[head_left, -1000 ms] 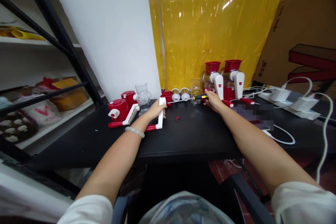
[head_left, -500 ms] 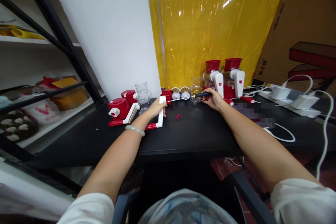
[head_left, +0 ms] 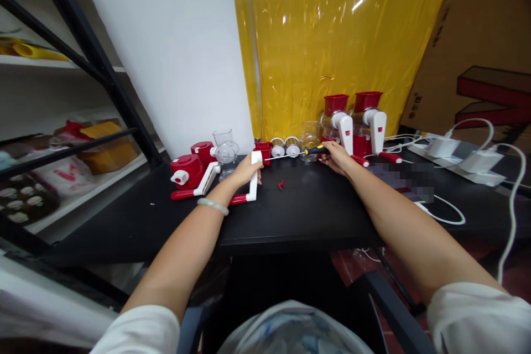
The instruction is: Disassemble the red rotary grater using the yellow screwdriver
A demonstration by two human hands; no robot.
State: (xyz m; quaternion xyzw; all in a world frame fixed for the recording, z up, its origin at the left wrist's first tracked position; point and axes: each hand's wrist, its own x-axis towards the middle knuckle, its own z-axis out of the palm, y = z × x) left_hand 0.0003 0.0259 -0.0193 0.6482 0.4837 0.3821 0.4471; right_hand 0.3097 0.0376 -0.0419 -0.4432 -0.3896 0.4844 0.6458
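Moderate indoor light for you, with glare on the yellow sheet (head_left: 348,55).
You have a white streak and small bright spots on this sheet, while the board (head_left: 166,38) is pale and softly lit. Below the table (head_left: 298,215) it is very dark, and the shelf (head_left: 87,192) is dim. The view stretches your sleeves (head_left: 136,332) near the edges; your screwdriver (head_left: 317,150) looks slightly soft; coarse squares (head_left: 420,177) hide one patch at right.

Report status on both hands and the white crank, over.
Left hand gripping white crank. Right hand on screwdriver, pointed at crank. Small red piece on tabletop; nothing visibly blocking screwdriver.
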